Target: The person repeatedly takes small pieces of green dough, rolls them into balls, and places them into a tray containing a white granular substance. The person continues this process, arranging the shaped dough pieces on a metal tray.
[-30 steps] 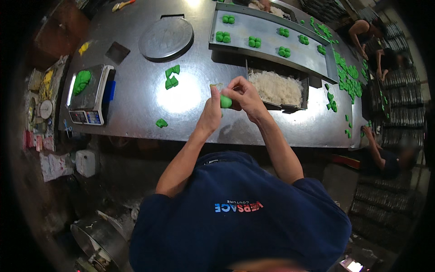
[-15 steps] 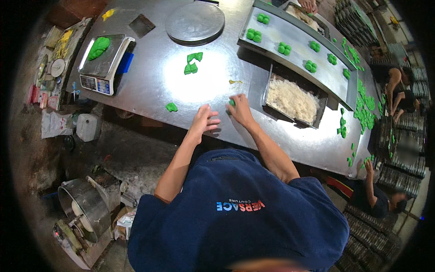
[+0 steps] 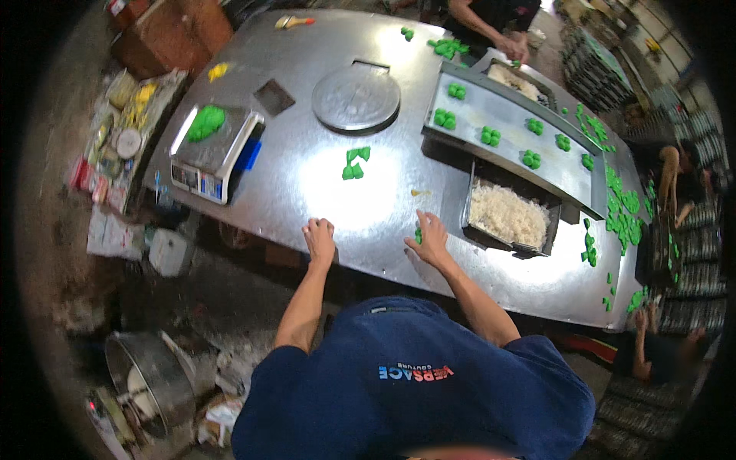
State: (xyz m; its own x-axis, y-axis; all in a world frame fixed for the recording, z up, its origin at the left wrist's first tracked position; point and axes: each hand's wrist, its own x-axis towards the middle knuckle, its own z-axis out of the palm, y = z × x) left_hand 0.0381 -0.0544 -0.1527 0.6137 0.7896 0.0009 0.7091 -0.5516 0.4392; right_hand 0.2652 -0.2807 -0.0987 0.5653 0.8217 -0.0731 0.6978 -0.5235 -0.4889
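Near the table's front edge my left hand (image 3: 320,239) is closed, fingers curled down over the spot where a piece of green dough lay; that piece is now hidden. To its right my right hand (image 3: 431,244) is cupped around a small piece of green dough (image 3: 418,234), which shows between thumb and fingers against the metal table (image 3: 291,195). Beyond my hands lie two flat green dough scraps (image 3: 354,163). A yellowish smear (image 3: 420,192) is just past my right fingertips. To the right is a dark tray of pale shredded filling (image 3: 506,216).
A digital scale (image 3: 205,157) bearing green dough stands at left, a round metal plate (image 3: 356,100) farther back. A raised metal tray (image 3: 479,115) holds clustered green balls. Green pieces (image 3: 622,207) cover the right end. Another person's hands (image 3: 512,47) work across the table.
The view has shifted, taking in more of the table's far side. My left hand has moved left onto the loose green dough piece, its fingers curling. My right hand stays at its piece.
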